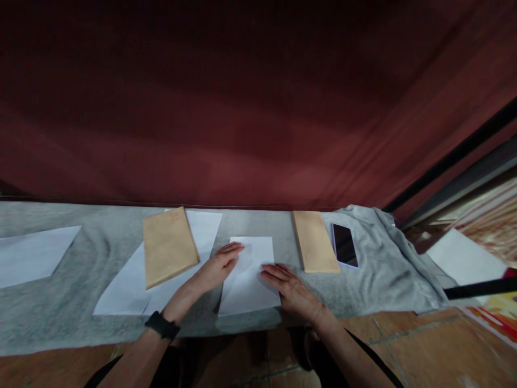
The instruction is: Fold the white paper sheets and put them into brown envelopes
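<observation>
A white sheet of paper (252,291) lies on the grey cloth in front of me. My left hand (223,262) rests on its left edge, fingers stretched out and holding nothing. On the right edge of the same sheet lies my right hand (288,285), its fingers also extended and flat. Left of my hands, a brown envelope (169,248), perhaps several stacked, sits on top of more white paper (125,291). To the right lies another brown envelope or stack of envelopes (317,242).
A phone (344,246) with a dark screen lies right of the right-hand envelopes. Another white sheet (36,253) is at the far left. The grey cloth (383,264) bunches at the right end. A dark red wall or panel (250,134) rises behind; tiled floor (407,345) shows below.
</observation>
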`<state>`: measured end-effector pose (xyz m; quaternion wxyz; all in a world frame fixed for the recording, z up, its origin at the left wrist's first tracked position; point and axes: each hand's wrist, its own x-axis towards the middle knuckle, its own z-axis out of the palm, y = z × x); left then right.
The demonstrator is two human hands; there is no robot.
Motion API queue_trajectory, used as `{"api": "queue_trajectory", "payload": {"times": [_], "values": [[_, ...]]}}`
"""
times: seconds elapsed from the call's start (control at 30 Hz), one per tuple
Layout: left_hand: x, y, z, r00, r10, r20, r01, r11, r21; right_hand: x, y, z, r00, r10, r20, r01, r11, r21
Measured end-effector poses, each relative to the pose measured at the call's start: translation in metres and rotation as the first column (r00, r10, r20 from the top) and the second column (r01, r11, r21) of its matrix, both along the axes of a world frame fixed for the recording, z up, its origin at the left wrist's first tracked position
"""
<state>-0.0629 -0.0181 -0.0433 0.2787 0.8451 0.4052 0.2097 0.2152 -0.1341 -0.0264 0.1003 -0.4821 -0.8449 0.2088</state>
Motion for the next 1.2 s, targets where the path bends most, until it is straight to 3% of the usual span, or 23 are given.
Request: {"api": "queue_trajectory", "payload": {"times": [0.23,0.47,0.67,0.8,0.97,1.2], "values": [[-0.025,-0.009,0.010,0.991,-0.066,0.120,0.083,0.986,-0.147,-0.003,0.012,0.012,0.997,-0.045,-0.067,0.047,0.999,0.024],[-0.045,-0.018,0.029,0.973,-0.231,-0.012,0.219,0.939,-0.266,-0.011,0.020,0.014,0.987,-0.017,-0.158,0.017,1.000,0.000],[-0.029,-0.017,0.026,0.998,-0.062,0.018,0.065,0.969,-0.239,-0.011,0.025,0.011,0.964,-0.065,-0.257,0.060,0.998,-0.028],[-0.021,-0.014,0.023,0.999,-0.016,0.032,0.022,0.977,-0.213,-0.007,0.027,0.011,0.965,-0.062,-0.253,0.057,0.998,-0.029],[-0.009,-0.015,0.024,0.984,0.143,0.110,-0.118,0.970,-0.212,-0.007,0.030,0.010,0.928,-0.241,-0.283,0.230,0.970,-0.072],[0.004,-0.010,0.020,0.970,0.167,0.177,-0.107,0.945,-0.308,-0.007,0.036,0.006,0.895,-0.330,-0.300,0.316,0.944,-0.093]]}}
